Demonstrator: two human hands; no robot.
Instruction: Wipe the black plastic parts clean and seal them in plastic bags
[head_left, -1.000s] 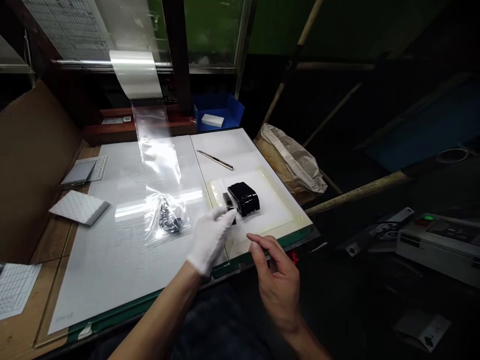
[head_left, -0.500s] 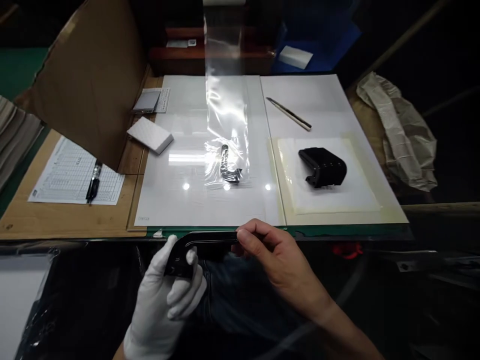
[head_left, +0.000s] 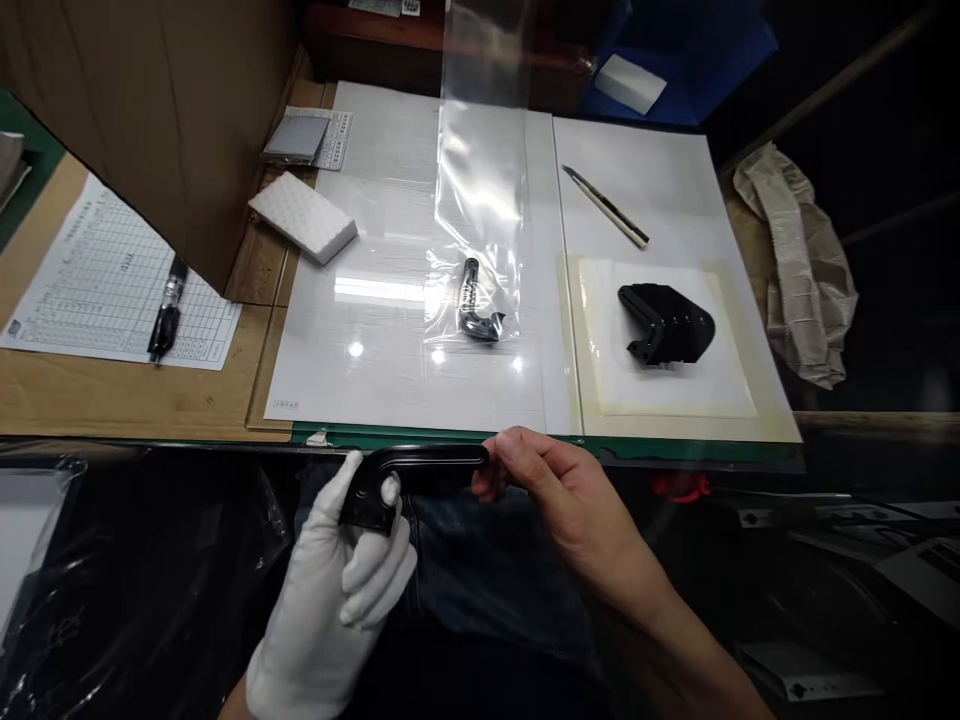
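A glossy black part (head_left: 435, 460), bent like a handle, is held just in front of the table edge. My left hand (head_left: 337, 570), in a white glove, grips its wide bent end between thumb and fingers. The bare fingers of my right hand (head_left: 555, 490) pinch the narrow far end. A similar small black bent part (head_left: 480, 310) lies in or under a long clear plastic bag (head_left: 480, 180) on the white sheet. To the right, a larger black bracket-like part (head_left: 667, 325) rests on a taped white square.
A white foam block (head_left: 304, 215) lies at the left, near an upright cardboard sheet (head_left: 165, 120). A black pen (head_left: 166, 315) lies on a printed form (head_left: 112, 270). Tweezers (head_left: 606, 207) lie at the upper right. Crumpled plastic (head_left: 799, 270) is at the far right.
The camera view has shifted, so the table things sit higher and mostly further right or left. Both hands keep their hold on the black part, which shows slightly higher.
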